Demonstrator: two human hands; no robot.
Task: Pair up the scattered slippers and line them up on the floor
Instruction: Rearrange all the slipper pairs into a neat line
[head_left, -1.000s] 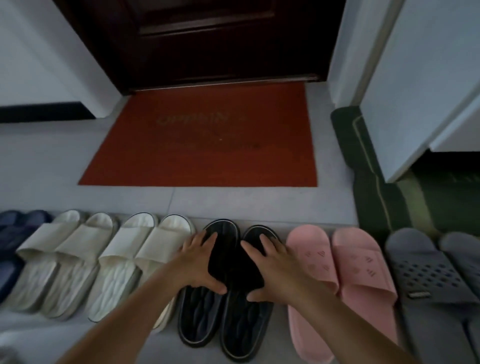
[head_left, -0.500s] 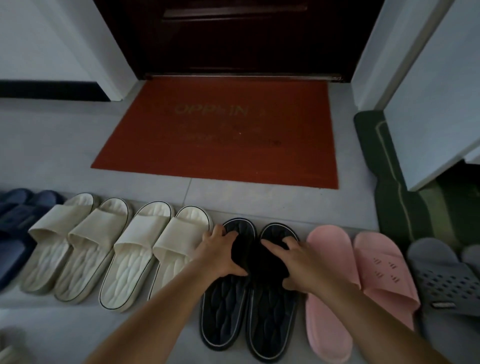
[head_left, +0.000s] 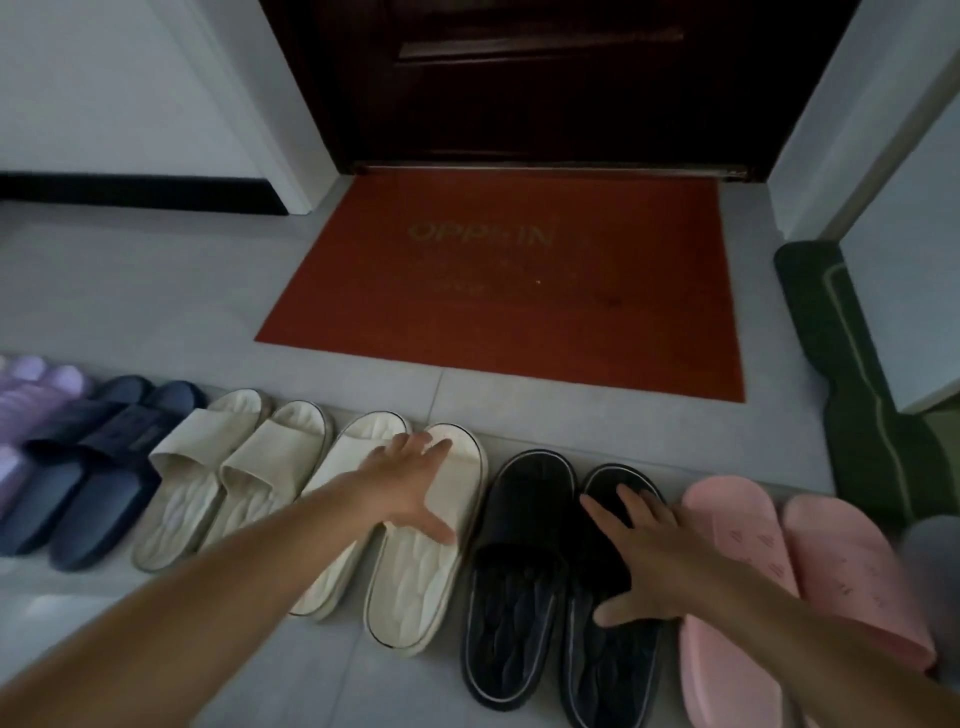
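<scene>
At the far left, a lilac pair (head_left: 28, 395) is being cut off by the frame edge, and a navy pair (head_left: 98, 457) is lying beside it. Next, a ribbed cream pair (head_left: 228, 478) is sitting with its straps touching. The smooth cream pair (head_left: 395, 519) is being covered by the left hand (head_left: 410, 486), whose grip is being kept wide, fingers spread flat across the two straps and closed round nothing. To the right, the black pair (head_left: 545, 577) is being pressed by the right hand (head_left: 644, 558), likewise splayed flat on the right slipper's strap, holding nothing. The pink pair (head_left: 795, 577) is lying just beside it, and something grey (too blurred to name) is showing at the right edge.

A risk is being judged here: with flat palms and no hold, a sideways push could be skewing a slipper out of line, or nudging the black one into the pink neighbour it is nearly touching. The cream pair's heels are already being seen splayed apart, so a push at the toes alone could be widening that gap.

The row is resting on the pale tiled floor (head_left: 156, 291), near a red doormat (head_left: 519, 280) lying before a dark door (head_left: 545, 78). White walls are flanking it, and a green mat (head_left: 852, 374) is lying at the right.
</scene>
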